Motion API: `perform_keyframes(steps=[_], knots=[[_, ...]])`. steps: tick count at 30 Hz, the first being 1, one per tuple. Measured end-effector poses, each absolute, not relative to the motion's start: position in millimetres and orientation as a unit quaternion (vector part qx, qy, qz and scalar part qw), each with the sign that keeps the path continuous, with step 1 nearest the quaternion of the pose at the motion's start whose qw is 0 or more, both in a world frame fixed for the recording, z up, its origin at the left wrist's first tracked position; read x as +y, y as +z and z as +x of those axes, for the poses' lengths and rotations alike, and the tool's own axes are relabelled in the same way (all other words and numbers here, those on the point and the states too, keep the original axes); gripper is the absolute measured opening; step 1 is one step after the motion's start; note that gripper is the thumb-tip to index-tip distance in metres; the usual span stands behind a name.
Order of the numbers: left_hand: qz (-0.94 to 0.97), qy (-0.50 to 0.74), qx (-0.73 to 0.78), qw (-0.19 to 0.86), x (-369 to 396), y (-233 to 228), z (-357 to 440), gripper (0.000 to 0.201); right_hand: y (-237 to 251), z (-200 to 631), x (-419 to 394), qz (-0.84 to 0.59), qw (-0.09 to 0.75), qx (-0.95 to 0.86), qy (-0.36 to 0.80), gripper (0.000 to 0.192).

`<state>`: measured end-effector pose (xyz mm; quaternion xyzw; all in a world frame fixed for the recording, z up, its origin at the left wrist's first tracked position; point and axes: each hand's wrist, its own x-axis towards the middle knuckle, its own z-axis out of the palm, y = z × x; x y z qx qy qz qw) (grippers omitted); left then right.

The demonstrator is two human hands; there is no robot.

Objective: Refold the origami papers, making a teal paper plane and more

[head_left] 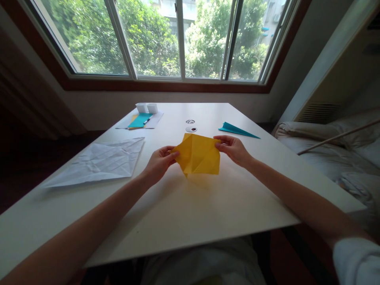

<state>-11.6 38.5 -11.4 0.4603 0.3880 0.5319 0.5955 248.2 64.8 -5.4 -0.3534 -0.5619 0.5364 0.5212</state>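
A creased sheet of yellow paper [198, 154] is held up between both hands, just over the white table [184, 213]. Fold lines run across it, and a corner at its lower left points down. My left hand [160, 162] pinches its left edge between thumb and fingers. At the upper right edge, my right hand [233, 149] pinches it the same way. Beyond the right hand lies a folded blue paper plane [236, 130]. To the left of the left hand rests a crumpled white sheet [103, 162].
At the far left of the table, blue paper [140, 120] and a pen [148, 120] lie on other sheets, beside two small white containers [147, 108]. Two round grommets [191, 129] sit at the middle back. A window [181, 39] is behind, and a covered sofa [314, 142] stands right.
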Motion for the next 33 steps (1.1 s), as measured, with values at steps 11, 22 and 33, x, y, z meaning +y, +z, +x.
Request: perform_keyframes(steps=[11, 22, 33], knots=[[0.645, 0.496, 0.368, 0.450, 25.5, 4.3, -6.5, 0.017, 2.4, 227.1, 42.5, -0.338, 0.476, -0.552, 0.595, 0.025], [0.598, 0.431, 0.340, 0.584, 16.1, 1.8, 1.6, 0.031, -2.6, 215.6, 34.5, -0.367, 0.418, -0.456, 0.695, 0.024], [0.563, 0.441, 0.339, 0.611, 19.5, 4.0, 1.4, 0.060, -6.4, 216.8, 33.3, -0.407, 0.426, -0.548, 0.594, 0.029]])
